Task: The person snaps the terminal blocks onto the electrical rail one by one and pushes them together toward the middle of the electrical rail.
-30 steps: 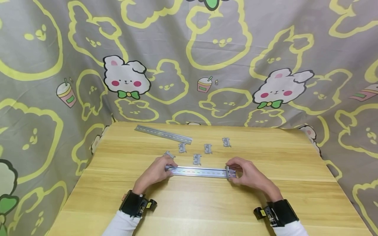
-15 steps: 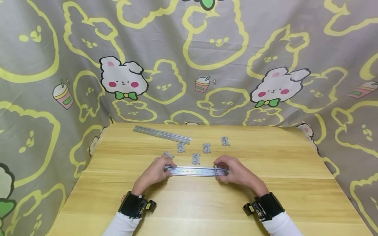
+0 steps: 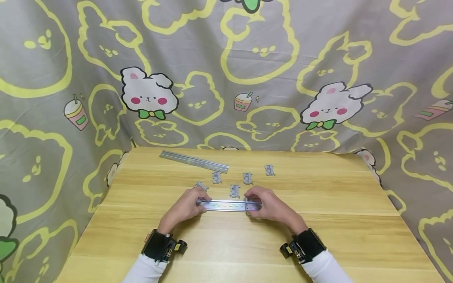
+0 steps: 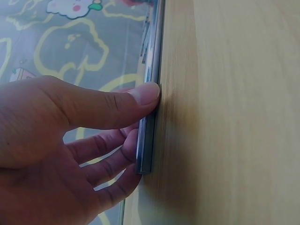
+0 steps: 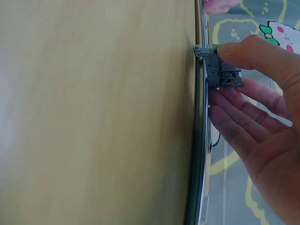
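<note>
A silvery slotted DIN rail lies along the table in front of the person. At its left end the left hand grips it, thumb on the near edge and fingers on the far side. The right hand pinches a grey terminal block that sits across the rail. In the right wrist view the thumb presses on this terminal block, and its foot meets the rail's near edge. Whether it is clipped on cannot be seen. The right hand hides the rail's right end in the head view.
Several loose grey terminal blocks lie behind the rail, one of them close to the left hand's knuckles. Farther back, a second slotted rail lies at a slant. A patterned curtain hangs behind the wooden table.
The right hand has moved left along the rail, carrying the terminal block towards the rail's middle. The left hand keeps its grip on the left end.
</note>
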